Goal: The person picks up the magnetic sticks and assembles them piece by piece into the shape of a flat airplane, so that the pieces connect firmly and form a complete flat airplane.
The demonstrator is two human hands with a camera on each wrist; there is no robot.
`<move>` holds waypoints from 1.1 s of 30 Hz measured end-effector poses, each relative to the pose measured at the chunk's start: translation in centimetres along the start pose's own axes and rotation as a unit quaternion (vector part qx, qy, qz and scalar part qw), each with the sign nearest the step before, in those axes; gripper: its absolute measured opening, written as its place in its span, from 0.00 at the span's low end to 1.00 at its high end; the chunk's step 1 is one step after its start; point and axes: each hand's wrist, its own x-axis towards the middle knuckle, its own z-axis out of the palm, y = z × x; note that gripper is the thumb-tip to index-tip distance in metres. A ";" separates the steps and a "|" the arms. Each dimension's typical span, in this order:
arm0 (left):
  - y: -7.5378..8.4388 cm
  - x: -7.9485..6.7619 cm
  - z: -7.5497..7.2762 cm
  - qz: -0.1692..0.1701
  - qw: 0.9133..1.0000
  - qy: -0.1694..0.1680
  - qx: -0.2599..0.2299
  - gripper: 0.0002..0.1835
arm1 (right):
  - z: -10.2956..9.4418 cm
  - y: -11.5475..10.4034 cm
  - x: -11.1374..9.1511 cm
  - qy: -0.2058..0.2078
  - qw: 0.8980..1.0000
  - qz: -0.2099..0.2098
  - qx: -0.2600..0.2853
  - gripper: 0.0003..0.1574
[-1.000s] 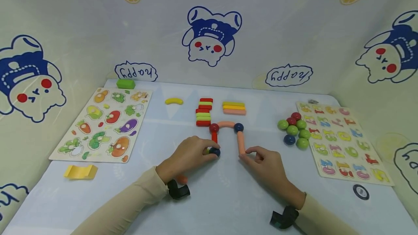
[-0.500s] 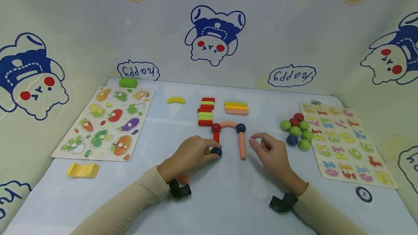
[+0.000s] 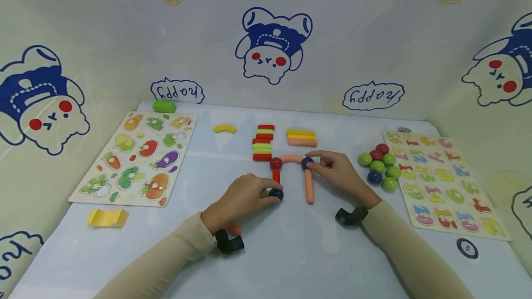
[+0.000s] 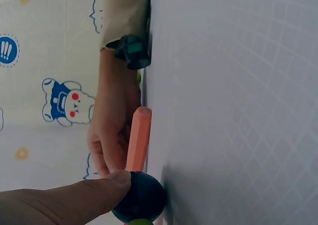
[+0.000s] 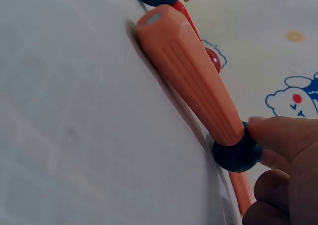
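My left hand (image 3: 245,195) pinches a dark blue ball (image 3: 276,194) at the near end of a red rod (image 3: 276,175); a bit of green shows beside that ball. The rod's far end meets a red ball (image 3: 276,163). From there a curved salmon rod (image 3: 292,158) runs across to a second dark blue ball (image 5: 236,155), gripped between thumb and finger of my right hand (image 3: 338,172). A straight salmon rod (image 3: 309,188) extends from this ball toward me, its loose end showing a metal-coloured disc in the right wrist view.
Stacked red and green sticks (image 3: 262,146) and yellow and salmon sticks (image 3: 301,137) lie behind. Green, red and blue balls (image 3: 377,166) cluster by the right puzzle board (image 3: 446,183). A vegetable board (image 3: 137,156), yellow block (image 3: 108,218) and orange piece (image 3: 234,229) are on the left.
My right hand has let go of the straight salmon rod's near end, moved away, then forward to the far blue ball, which it now pinches. The left hand stays on its ball.
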 end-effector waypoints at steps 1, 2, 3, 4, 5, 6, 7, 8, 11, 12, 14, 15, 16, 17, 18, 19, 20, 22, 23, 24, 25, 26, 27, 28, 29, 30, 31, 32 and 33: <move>0.0 0.0 0.0 0.001 1.000 0.002 0.001 0.17 | 0.0 0.1 0.0 -0.001 1.000 0.000 -0.003 0.26; 0.1 0.0 0.0 0.002 1.000 0.004 0.003 0.17 | -0.1 0.1 0.1 -0.001 1.000 0.000 -0.004 0.26; 0.1 0.0 0.0 0.003 1.000 0.006 0.005 0.16 | -0.1 0.2 0.1 -0.001 1.000 -0.002 -0.006 0.27; 0.1 0.1 0.0 0.004 1.000 0.007 0.008 0.16 | -0.1 0.3 0.2 0.001 1.000 -0.003 -0.007 0.27; 0.2 0.1 -0.1 0.004 1.000 0.008 0.010 0.16 | -0.1 0.3 0.2 0.002 1.000 -0.003 -0.007 0.27; 0.2 0.1 -0.1 0.004 1.000 0.008 0.011 0.16 | -0.1 0.4 0.3 0.003 1.000 -0.004 -0.009 0.27; 0.2 0.1 -0.1 0.005 1.000 0.008 0.013 0.16 | -0.1 0.4 0.3 0.005 1.000 -0.004 -0.009 0.27; 0.3 0.1 -0.1 0.005 1.000 0.007 0.013 0.16 | 0.0 0.5 0.4 0.006 1.000 -0.004 -0.009 0.27; 0.3 0.0 -0.1 0.004 1.000 0.006 0.016 0.17 | 0.0 0.6 0.5 0.006 1.000 -0.005 -0.011 0.27; 0.4 0.0 -0.1 0.004 1.000 0.006 0.017 0.17 | 0.1 0.6 0.5 0.005 1.000 -0.006 -0.013 0.28; 0.4 0.0 -0.1 0.005 1.000 0.006 0.015 0.17 | 0.1 0.6 0.5 0.004 1.000 -0.007 -0.020 0.27; 0.4 0.0 -0.1 0.005 1.000 0.005 0.015 0.17 | 0.1 0.7 0.5 0.003 1.000 -0.007 -0.023 0.27; 0.4 0.0 -0.1 0.006 1.000 0.005 0.014 0.17 | 0.1 0.7 0.5 0.003 1.000 -0.006 -0.025 0.27; 0.4 0.0 -0.1 0.006 1.000 0.004 0.012 0.16 | 0.1 0.7 0.5 0.002 1.000 -0.005 -0.027 0.27; 0.4 0.0 -0.1 0.006 1.000 0.004 0.010 0.17 | 0.1 0.7 0.5 0.002 1.000 -0.004 -0.028 0.27; 0.4 0.0 -0.1 0.005 1.000 0.004 0.008 0.17 | 0.1 0.7 0.5 0.001 1.000 -0.004 -0.028 0.27; 0.4 0.0 -0.2 0.003 1.000 0.003 0.005 0.17 | 0.1 0.7 0.4 0.001 1.000 -0.003 -0.028 0.27; 0.3 0.0 -0.2 0.000 1.000 0.004 -0.002 0.18 | 0.0 0.7 0.4 0.002 1.000 -0.003 -0.027 0.27; 0.2 0.0 -0.3 -0.004 1.000 0.006 -0.002 0.18 | 0.0 0.7 0.4 0.003 1.000 -0.005 -0.026 0.27; 0.1 0.0 -0.3 -0.005 1.000 0.009 -0.004 0.18 | 0.0 0.7 0.3 0.003 1.000 -0.006 -0.026 0.27; 0.0 0.0 -0.5 -0.008 1.000 0.011 -0.005 0.17 | 0.0 0.6 0.3 0.003 1.000 -0.007 -0.025 0.27; -0.1 0.0 -0.7 -0.012 1.000 0.013 -0.005 0.17 | 0.0 0.6 0.3 0.002 1.000 -0.008 -0.022 0.27; -0.4 0.0 -0.8 -0.017 1.000 0.018 -0.003 0.16 | 0.0 0.5 0.3 0.001 1.000 -0.009 -0.018 0.27; -0.6 0.1 -1.1 -0.025 0.999 0.023 0.000 0.16 | 0.0 0.5 0.2 0.000 1.000 -0.009 -0.016 0.27; -0.9 0.2 -1.4 -0.033 0.999 0.031 0.004 0.16 | 0.0 0.4 0.2 -0.001 1.000 -0.010 -0.015 0.27; -1.2 0.3 -1.7 -0.043 0.998 0.039 0.004 0.16 | 0.0 0.4 0.2 -0.001 1.000 -0.010 -0.015 0.27; -1.6 0.5 -2.0 -0.056 0.997 0.047 0.003 0.16 | 0.0 0.4 0.2 -0.002 1.000 -0.011 -0.014 0.27; -2.0 0.7 -2.3 -0.067 0.996 0.056 0.003 0.16 | 0.0 0.5 0.2 -0.001 1.000 -0.011 -0.014 0.27; -2.4 0.9 -2.6 -0.078 0.995 0.065 0.002 0.17 | 0.0 0.5 0.2 0.000 1.000 -0.011 -0.015 0.27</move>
